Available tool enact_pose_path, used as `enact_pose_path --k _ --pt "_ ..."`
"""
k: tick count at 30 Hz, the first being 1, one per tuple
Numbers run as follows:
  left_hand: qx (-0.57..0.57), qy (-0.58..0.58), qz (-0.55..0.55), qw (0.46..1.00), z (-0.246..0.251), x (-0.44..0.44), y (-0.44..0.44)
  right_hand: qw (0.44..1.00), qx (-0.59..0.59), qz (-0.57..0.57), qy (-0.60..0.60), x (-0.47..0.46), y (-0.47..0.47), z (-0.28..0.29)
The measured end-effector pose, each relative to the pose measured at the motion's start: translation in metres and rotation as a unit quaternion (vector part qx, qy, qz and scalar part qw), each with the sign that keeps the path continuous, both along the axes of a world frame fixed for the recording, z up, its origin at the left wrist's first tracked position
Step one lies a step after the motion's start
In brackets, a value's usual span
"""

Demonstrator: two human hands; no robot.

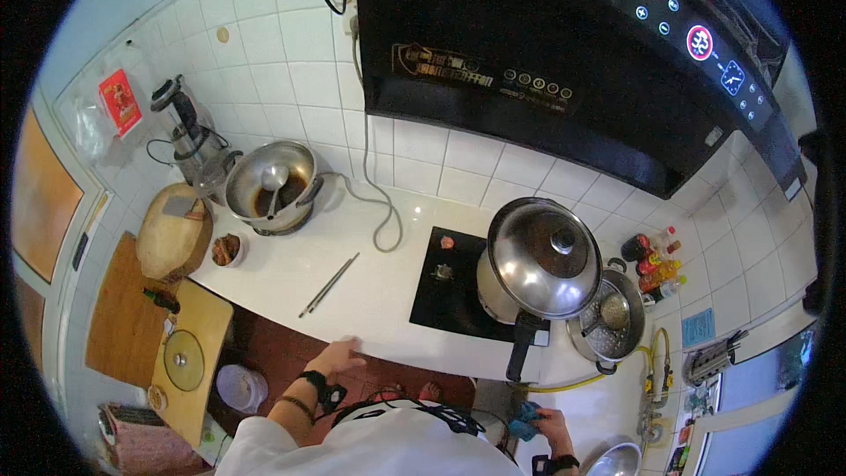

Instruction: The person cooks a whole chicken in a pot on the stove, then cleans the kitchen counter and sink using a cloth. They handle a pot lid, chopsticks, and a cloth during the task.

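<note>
My left hand [340, 355] is at the front edge of the white countertop [383, 277], its fingers a little apart and nothing in them. A pair of chopsticks [329, 285] lies on the counter beyond it. On the right, my right hand [554, 428] grips a crumpled blue cloth [524, 420] over the lower part of the counter. A lidded steel pot [500, 294] stands on the black cooktop [436, 311]. Its domed lid [529, 251] is on, and a long dark handle [522, 350] points towards me.
Beside the pot sits a steel pan [638, 324] with a skimmer [613, 313]. A metal bowl [241, 178] with a ladle and brown liquid, a small bowl of food [227, 250] and a chopping block [168, 235] stand left. The range hood [462, 26] overhangs the cooktop.
</note>
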State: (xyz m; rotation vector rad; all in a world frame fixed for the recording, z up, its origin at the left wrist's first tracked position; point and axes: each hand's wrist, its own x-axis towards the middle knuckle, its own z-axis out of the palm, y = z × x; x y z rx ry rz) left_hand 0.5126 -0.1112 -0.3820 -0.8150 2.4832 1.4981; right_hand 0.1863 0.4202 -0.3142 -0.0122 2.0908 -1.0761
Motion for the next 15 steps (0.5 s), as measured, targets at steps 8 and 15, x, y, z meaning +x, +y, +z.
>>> enact_pose_path --k 8,15 --pt "-0.048 -0.209 0.09 0.973 0.038 0.064 0.059 0.974 0.047 0.175 0.134 -0.016 -0.05 0.004" --pt "-0.133 -0.19 0.072 0.97 0.026 0.051 0.055 0.964 0.126 0.134 0.191 -0.028 -0.019 0.021"
